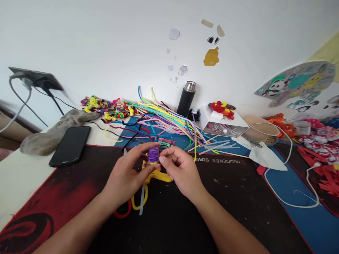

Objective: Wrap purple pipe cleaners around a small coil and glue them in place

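Observation:
In the head view, a small coil of fuzzy purple pipe cleaner (153, 155) with yellow at its lower end stands between my hands. My left hand (129, 167) grips it from the left, thumb below and fingers above. At its right edge, my right hand (182, 169) is closed in a pinch; whatever lies between those fingertips is hidden. Below them on the mat rests a yellow tool (161, 176), apparently a glue gun, partly covered by my hands. A translucent glue stick (142, 201) lies by it, across scissors with red and yellow handles (128, 210).
Many coloured pipe cleaners (169, 118) are heaped behind my hands, near loose glue sticks (219, 145). A black flask (186, 98) and a white box (225, 121) stand by the wall. A phone (70, 146) lies left; a white cable (288, 204) loops at right.

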{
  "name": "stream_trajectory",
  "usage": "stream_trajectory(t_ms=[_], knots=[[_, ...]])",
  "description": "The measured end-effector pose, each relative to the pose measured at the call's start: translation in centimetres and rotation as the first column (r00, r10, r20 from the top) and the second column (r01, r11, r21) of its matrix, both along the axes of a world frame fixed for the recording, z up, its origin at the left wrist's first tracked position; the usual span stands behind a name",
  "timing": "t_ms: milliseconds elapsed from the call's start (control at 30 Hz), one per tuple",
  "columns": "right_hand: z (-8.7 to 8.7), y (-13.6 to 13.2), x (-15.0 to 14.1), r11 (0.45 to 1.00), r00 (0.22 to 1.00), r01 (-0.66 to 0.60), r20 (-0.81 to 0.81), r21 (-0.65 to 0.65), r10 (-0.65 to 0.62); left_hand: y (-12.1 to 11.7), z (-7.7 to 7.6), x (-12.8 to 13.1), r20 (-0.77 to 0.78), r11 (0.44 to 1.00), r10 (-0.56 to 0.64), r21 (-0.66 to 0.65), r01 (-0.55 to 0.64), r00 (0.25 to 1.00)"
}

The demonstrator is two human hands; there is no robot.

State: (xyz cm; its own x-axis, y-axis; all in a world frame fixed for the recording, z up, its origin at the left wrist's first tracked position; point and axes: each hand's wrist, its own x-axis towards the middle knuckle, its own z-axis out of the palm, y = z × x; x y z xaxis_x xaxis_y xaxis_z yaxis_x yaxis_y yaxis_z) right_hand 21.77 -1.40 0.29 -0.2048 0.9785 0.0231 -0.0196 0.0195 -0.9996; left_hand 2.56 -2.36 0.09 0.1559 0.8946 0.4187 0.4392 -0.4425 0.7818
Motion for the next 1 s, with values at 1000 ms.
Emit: stream_trajectory(t_ms=[1000], knots=[[-0.2,0.12,-0.13,0.991,0.977,0.071,0.193,0.115,-0.093,0.11,0.06,0.0,-0.072,0.999,-0.005,-0.039,0.002,0.997]])
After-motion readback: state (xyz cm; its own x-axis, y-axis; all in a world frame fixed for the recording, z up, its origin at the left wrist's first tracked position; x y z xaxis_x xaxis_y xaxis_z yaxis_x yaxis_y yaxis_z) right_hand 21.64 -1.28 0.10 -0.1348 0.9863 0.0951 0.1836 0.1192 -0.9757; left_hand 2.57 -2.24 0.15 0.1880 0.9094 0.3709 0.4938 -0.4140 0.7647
